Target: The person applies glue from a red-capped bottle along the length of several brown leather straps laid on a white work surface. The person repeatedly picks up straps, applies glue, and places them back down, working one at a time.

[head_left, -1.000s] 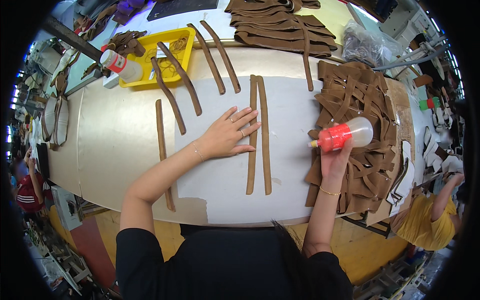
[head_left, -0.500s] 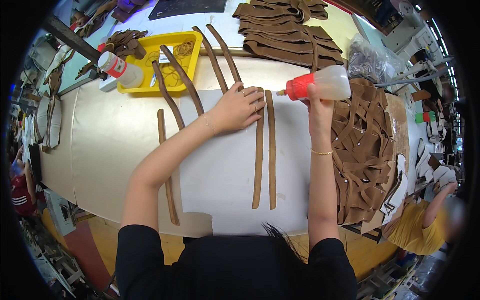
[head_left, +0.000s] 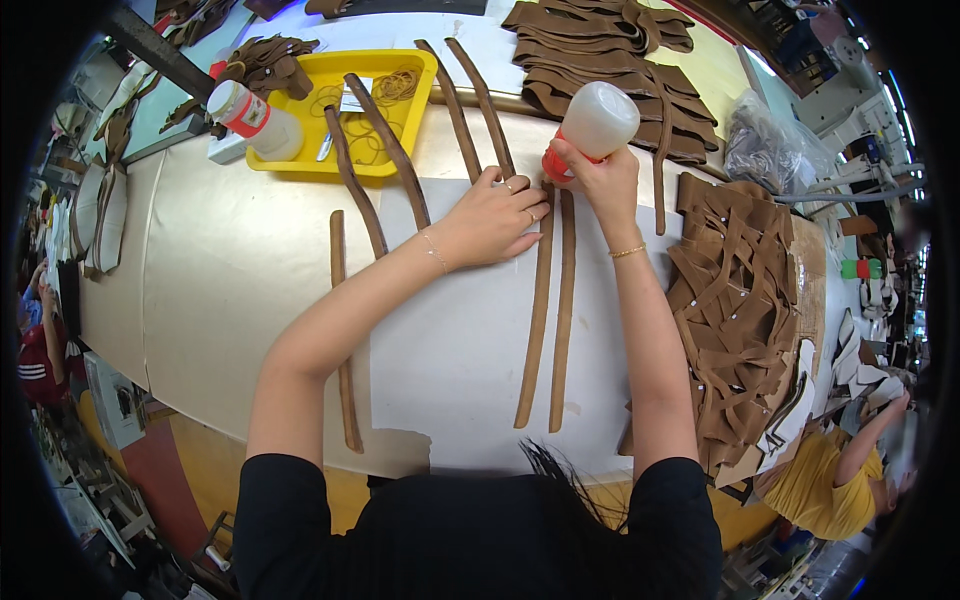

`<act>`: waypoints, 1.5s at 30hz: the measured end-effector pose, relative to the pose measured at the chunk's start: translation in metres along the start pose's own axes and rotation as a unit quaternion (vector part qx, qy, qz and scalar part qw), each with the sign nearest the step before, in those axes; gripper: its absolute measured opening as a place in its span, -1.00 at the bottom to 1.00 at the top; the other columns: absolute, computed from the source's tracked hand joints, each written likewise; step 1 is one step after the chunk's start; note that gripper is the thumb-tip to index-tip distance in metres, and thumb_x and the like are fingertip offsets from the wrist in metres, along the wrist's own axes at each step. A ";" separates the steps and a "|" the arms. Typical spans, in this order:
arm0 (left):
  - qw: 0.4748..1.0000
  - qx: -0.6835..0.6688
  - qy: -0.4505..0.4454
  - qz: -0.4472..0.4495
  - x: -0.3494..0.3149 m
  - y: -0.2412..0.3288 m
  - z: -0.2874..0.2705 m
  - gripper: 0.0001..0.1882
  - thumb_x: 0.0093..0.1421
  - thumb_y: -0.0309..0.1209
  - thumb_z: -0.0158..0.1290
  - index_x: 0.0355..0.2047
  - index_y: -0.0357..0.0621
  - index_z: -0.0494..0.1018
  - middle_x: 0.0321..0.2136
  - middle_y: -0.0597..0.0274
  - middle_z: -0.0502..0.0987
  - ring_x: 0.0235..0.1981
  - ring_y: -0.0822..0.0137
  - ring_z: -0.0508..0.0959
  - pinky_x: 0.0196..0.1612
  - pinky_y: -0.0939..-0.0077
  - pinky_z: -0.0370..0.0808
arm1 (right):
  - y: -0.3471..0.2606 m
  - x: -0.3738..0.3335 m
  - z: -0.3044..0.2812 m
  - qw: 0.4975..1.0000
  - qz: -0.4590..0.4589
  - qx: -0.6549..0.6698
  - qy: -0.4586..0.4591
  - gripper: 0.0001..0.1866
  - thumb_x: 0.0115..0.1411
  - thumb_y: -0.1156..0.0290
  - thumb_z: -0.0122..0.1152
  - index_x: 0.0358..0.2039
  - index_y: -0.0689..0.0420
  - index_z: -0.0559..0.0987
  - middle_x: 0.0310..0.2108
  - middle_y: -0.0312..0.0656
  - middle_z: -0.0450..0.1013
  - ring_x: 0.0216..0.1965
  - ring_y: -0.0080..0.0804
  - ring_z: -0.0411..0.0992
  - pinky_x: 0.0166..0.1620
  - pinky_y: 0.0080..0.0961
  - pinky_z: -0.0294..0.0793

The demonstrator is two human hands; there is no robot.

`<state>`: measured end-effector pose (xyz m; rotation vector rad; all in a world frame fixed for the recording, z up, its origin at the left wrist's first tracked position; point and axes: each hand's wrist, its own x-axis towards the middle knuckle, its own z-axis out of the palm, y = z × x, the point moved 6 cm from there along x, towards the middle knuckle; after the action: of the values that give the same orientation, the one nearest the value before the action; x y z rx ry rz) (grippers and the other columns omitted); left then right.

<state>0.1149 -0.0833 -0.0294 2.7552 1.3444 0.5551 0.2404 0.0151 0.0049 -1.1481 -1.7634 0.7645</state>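
My right hand [head_left: 610, 188] grips a squeeze bottle [head_left: 606, 112] with a clear, whitish body and a red band. The bottle is tipped nozzle down over the far end of a long brown strip [head_left: 537, 320]; the nozzle tip is hidden, so contact cannot be told. My left hand [head_left: 492, 222] lies flat with fingers stretched out, its fingertips at that same end. A second brown strip [head_left: 563, 320] runs alongside on the right. Both strips lie on a white sheet [head_left: 450, 350]. Another brown strip [head_left: 342, 330] is off to the left.
A yellow tray [head_left: 432, 90] with rubber bands stands at the far left, a second bottle [head_left: 255, 120] at its corner. More strips [head_left: 398, 150] reach over its rim. Brown pieces are heaped at right [head_left: 735, 300] and stacked at the back [head_left: 610, 75]. A person in yellow [head_left: 825, 485] is at right.
My right hand has moved left and turned the bottle from lying sideways to nozzle down at the strip's end. The left hand stays on the strip. The whole view has shifted slightly.
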 end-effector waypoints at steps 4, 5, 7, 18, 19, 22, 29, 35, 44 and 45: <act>1.000 0.008 0.002 -0.006 -0.001 -0.001 -0.001 -0.62 0.15 -0.17 0.12 -0.09 -0.08 0.52 -0.10 0.32 0.48 -0.03 0.32 0.39 0.02 0.22 0.26 | -0.002 0.004 0.009 0.999 -0.016 -0.004 -0.030 -0.47 -0.10 0.05 0.53 -0.30 0.24 0.61 -0.39 -0.09 0.61 -0.36 -0.31 0.60 -0.28 -0.44 0.56; 1.000 0.011 0.019 0.001 -0.001 0.000 -0.002 -0.64 0.14 -0.16 0.12 -0.12 -0.08 0.53 -0.14 0.31 0.48 -0.05 0.31 0.40 0.02 0.21 0.27 | -0.002 0.004 0.011 0.999 -0.014 -0.001 -0.037 -0.47 -0.11 0.06 0.53 -0.30 0.25 0.61 -0.40 -0.09 0.60 -0.36 -0.31 0.60 -0.28 -0.44 0.56; 0.999 0.013 0.035 0.008 -0.001 0.000 -0.002 -0.65 0.13 -0.16 0.13 -0.15 -0.07 0.54 -0.17 0.30 0.49 -0.07 0.30 0.41 0.01 0.19 0.28 | -0.002 0.005 0.011 0.999 -0.024 -0.009 -0.036 -0.47 -0.11 0.06 0.54 -0.30 0.25 0.60 -0.41 -0.08 0.60 -0.37 -0.31 0.60 -0.28 -0.44 0.56; 1.000 0.012 -0.016 -0.005 0.001 0.000 -0.002 -0.60 0.16 -0.18 0.12 -0.04 -0.07 0.51 -0.04 0.30 0.48 0.01 0.30 0.39 0.03 0.22 0.25 | -0.003 0.002 -0.005 0.999 0.003 -0.019 -0.034 -0.48 -0.06 0.08 0.51 -0.28 0.27 0.62 -0.37 -0.10 0.61 -0.35 -0.38 0.59 -0.25 -0.47 0.54; 1.000 0.009 -0.004 0.000 0.001 0.000 -0.002 -0.61 0.16 -0.17 0.12 -0.05 -0.07 0.51 -0.03 0.30 0.48 0.03 0.30 0.39 0.03 0.22 0.25 | -0.005 0.002 -0.008 1.000 0.006 -0.013 -0.017 -0.49 -0.04 0.08 0.49 -0.26 0.27 0.62 -0.36 -0.12 0.61 -0.33 -0.41 0.58 -0.23 -0.48 0.54; 1.000 0.003 0.013 0.007 0.000 -0.001 -0.003 -0.62 0.16 -0.17 0.12 -0.07 -0.08 0.52 -0.01 0.29 0.49 0.06 0.29 0.39 0.05 0.20 0.25 | -0.005 0.001 -0.010 1.000 0.024 -0.008 -0.006 -0.47 0.00 0.07 0.48 -0.23 0.29 0.62 -0.34 -0.12 0.61 -0.30 -0.44 0.57 -0.20 -0.50 0.52; 1.000 0.005 -0.006 0.000 0.000 -0.002 -0.002 -0.64 0.16 -0.16 0.13 -0.11 -0.05 0.54 -0.02 0.31 0.50 0.07 0.29 0.40 0.05 0.15 0.26 | 0.002 -0.002 -0.007 0.999 0.018 -0.029 0.012 -0.42 -0.06 -0.02 0.48 -0.26 0.26 0.63 -0.39 -0.09 0.62 -0.34 -0.33 0.60 -0.25 -0.46 0.54; 1.000 0.010 -0.007 -0.006 -0.001 -0.003 -0.001 -0.66 0.15 -0.16 0.13 -0.12 -0.02 0.55 -0.02 0.33 0.50 0.07 0.30 0.40 0.06 0.11 0.25 | 0.003 -0.005 -0.007 0.998 0.021 -0.055 0.000 -0.42 -0.06 -0.04 0.47 -0.28 0.26 0.63 -0.40 -0.08 0.61 -0.34 -0.30 0.61 -0.25 -0.44 0.54; 1.000 -0.006 -0.024 -0.006 0.000 -0.005 0.001 -0.68 0.17 -0.18 0.10 -0.12 -0.01 0.57 -0.08 0.34 0.51 0.07 0.35 0.40 0.05 0.10 0.23 | 0.001 -0.018 -0.007 0.998 0.028 -0.057 -0.024 -0.42 -0.05 -0.06 0.45 -0.30 0.27 0.64 -0.41 -0.09 0.62 -0.36 -0.31 0.61 -0.27 -0.45 0.54; 1.000 -0.009 -0.026 -0.007 0.001 -0.005 0.000 -0.68 0.17 -0.18 0.10 -0.12 -0.01 0.57 -0.09 0.34 0.51 0.07 0.36 0.40 0.04 0.10 0.23 | 0.001 -0.020 -0.007 0.997 0.036 -0.058 -0.028 -0.42 -0.05 -0.06 0.45 -0.30 0.27 0.64 -0.41 -0.10 0.62 -0.36 -0.33 0.61 -0.27 -0.46 0.54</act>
<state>0.1116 -0.0797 -0.0303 2.7247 1.3402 0.4891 0.2513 -0.0022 0.0003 -1.2841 -1.8419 0.7519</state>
